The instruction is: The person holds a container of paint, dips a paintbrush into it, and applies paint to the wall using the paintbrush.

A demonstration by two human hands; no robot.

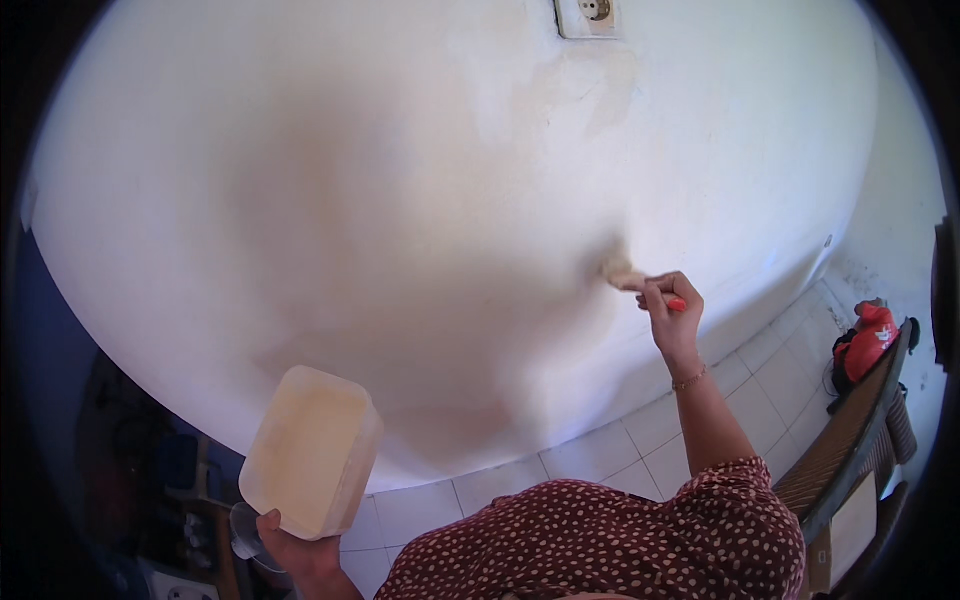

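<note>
My right hand is closed round the red-ended handle of a paintbrush. The pale, paint-coated bristles meet the white wall, or come very close to it, and a shadow falls beside them. Low on the left, my left hand grips the bottom corner of a rectangular plastic tub. Its inside is cream-coloured, and the tub is tilted with its opening facing up toward me. A damp-looking, darker patch marks the wall higher up.
A wall socket sits at the top. White floor tiles run along the wall's foot. At the right stands a brown woven piece of furniture with a red bag-like item behind it. Dark clutter fills the lower left.
</note>
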